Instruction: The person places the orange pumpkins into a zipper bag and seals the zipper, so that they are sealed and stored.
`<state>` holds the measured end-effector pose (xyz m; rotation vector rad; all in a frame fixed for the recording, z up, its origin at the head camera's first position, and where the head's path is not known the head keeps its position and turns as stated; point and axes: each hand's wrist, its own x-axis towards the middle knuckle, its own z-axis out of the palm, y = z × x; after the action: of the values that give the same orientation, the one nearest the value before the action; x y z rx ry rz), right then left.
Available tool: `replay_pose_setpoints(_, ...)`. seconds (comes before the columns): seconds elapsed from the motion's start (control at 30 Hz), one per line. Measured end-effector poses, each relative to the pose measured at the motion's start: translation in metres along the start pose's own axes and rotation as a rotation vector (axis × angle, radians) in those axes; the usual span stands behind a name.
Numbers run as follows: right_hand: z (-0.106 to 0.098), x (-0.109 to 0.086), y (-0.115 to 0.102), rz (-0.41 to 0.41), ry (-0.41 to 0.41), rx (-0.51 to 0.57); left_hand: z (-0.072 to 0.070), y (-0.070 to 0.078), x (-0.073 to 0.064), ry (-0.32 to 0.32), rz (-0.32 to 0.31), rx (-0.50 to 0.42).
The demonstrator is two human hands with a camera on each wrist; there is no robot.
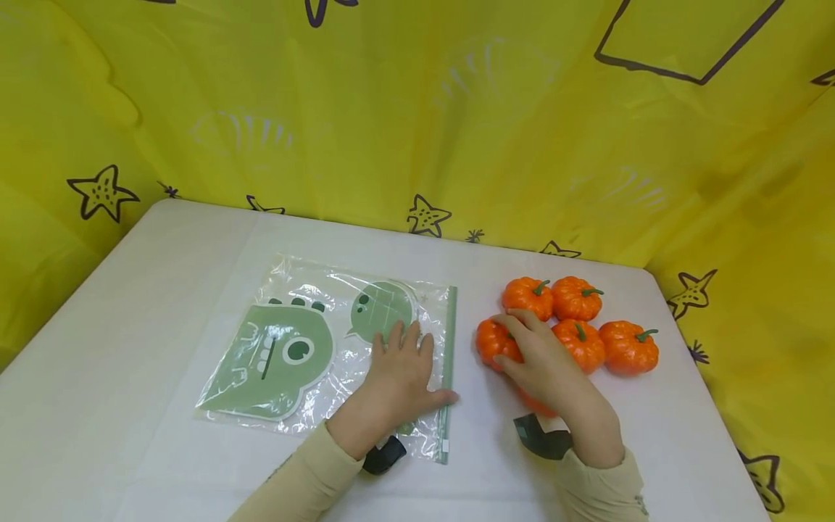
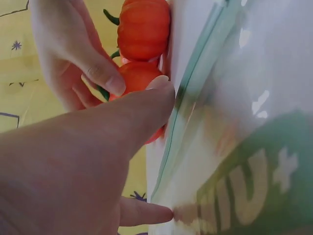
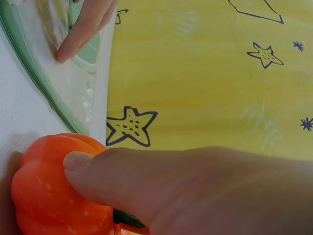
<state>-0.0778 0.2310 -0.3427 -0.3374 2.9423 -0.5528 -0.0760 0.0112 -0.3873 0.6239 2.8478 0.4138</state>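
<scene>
My left hand (image 1: 401,377) lies spread on a clear zip bag (image 1: 346,272) with a green slider strip along its right edge. Green one-eyed monster (image 1: 287,362) and round green creature prints show on the bag. Just right of it, my right hand (image 1: 544,359) grips a small orange toy pumpkin (image 1: 491,341), its thumb (image 3: 80,169) pressed on the pumpkin's side in the right wrist view. In the left wrist view, the right thumb lies along a pumpkin (image 2: 139,73), partly hidden behind my left thumb.
Several more orange pumpkins with green stems, such as the far right pumpkin (image 1: 629,349), cluster around my right hand; one is partly under its wrist. All stand on a white-covered table (image 1: 163,290). A yellow curtain (image 1: 365,130) with drawn starfish hangs behind and at the sides.
</scene>
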Motion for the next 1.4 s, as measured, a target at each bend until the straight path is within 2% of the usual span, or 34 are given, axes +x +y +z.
replay_pose_setpoints(0.27,0.0,-0.001,0.001,0.015,-0.022,0.001,0.007,0.011,-0.001,0.063,-0.026,0.135)
replay_pose_setpoints(0.47,0.0,-0.001,0.0,0.022,-0.034,0.005,0.01,0.017,-0.004,0.048,-0.034,0.216)
replay_pose_setpoints(0.63,0.001,-0.001,0.0,0.022,-0.039,0.014,0.009,0.018,-0.006,0.067,-0.029,0.176)
replay_pose_setpoints(0.8,0.001,0.0,0.0,0.019,-0.03,0.017,0.007,0.017,-0.006,0.161,0.002,0.116)
replay_pose_setpoints(0.93,0.002,0.0,0.0,0.025,-0.025,0.03,0.006,0.017,-0.005,0.222,0.038,0.119)
replay_pose_setpoints(1.2,0.006,0.003,0.0,-0.025,0.008,0.058,0.001,0.013,-0.002,0.21,0.047,0.092)
replay_pose_setpoints(1.4,0.006,0.003,-0.004,-0.033,0.033,0.078,0.001,0.01,0.0,0.283,0.034,0.053)
